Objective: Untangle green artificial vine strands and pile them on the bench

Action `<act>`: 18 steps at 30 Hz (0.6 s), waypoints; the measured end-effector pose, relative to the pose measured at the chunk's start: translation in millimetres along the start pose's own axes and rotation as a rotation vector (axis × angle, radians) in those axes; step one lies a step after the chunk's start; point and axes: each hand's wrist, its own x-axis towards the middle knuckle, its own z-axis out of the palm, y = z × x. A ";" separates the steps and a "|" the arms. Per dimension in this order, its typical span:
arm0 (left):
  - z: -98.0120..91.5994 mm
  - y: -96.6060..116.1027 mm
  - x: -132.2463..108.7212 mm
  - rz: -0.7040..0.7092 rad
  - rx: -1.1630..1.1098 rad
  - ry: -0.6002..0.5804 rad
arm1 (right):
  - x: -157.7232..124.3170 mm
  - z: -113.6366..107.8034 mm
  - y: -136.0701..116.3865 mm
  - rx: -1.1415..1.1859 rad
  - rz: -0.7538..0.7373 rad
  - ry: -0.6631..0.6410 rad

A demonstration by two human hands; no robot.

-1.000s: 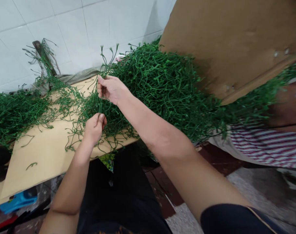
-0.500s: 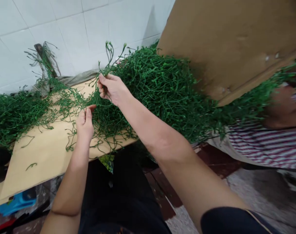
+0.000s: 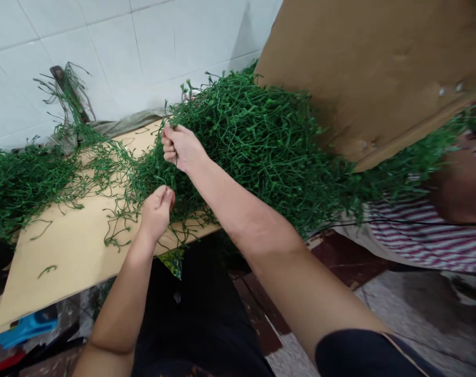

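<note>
A large heap of thin green stems with small budded tips [image 3: 246, 125], which look like artificial plant stems, lies on the pale board. My right hand [image 3: 183, 146] is closed at the heap's left edge, and a few green stems show at its fingertips. Lower down and nearer to me, my left hand [image 3: 157, 209] is closed in a pinch in front of the stems. Whatever its fingers hold is hidden. Loose stems trail over the pale board [image 3: 69, 256] to the left of both hands.
A second green heap [image 3: 22, 178] lies at the far left. Stems hang on a dark upright piece [image 3: 67, 89] by the tiled wall [image 3: 104, 31]. A big brown board [image 3: 363, 68] leans over the right side. Another person's striped clothing [image 3: 426, 235] is at the right.
My left hand has moved right and slightly towards me, its fingers closing into a pinch. The stems standing up above my right hand have dropped from view there.
</note>
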 end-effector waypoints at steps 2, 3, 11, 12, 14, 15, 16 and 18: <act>1.2 4.8 -16.6 0.019 0.102 -0.126 | 6.1 -6.5 -8.5 -0.013 -0.053 0.098; 1.2 5.0 -22.5 0.019 0.154 -0.202 | 7.0 -9.1 -13.0 -0.039 -0.076 0.113; -44.3 -20.0 2.2 -0.269 0.043 0.013 | -40.1 -16.9 -23.6 -0.562 -0.015 -0.267; -49.7 -20.0 6.7 -0.238 0.026 0.075 | -46.7 -20.1 -21.5 -0.611 -0.010 -0.276; -53.5 -18.4 14.0 -0.149 -0.028 0.191 | -57.4 -28.0 -15.5 -0.686 0.000 -0.298; -51.5 -17.3 16.9 -0.106 -0.068 0.238 | -61.8 -32.0 -11.8 -0.710 0.002 -0.317; -47.1 -16.3 19.5 -0.074 -0.116 0.262 | -65.8 -35.5 -7.6 -0.727 0.001 -0.338; -32.8 -14.0 23.3 -0.051 -0.211 0.216 | -72.8 -41.0 0.5 -0.740 -0.008 -0.364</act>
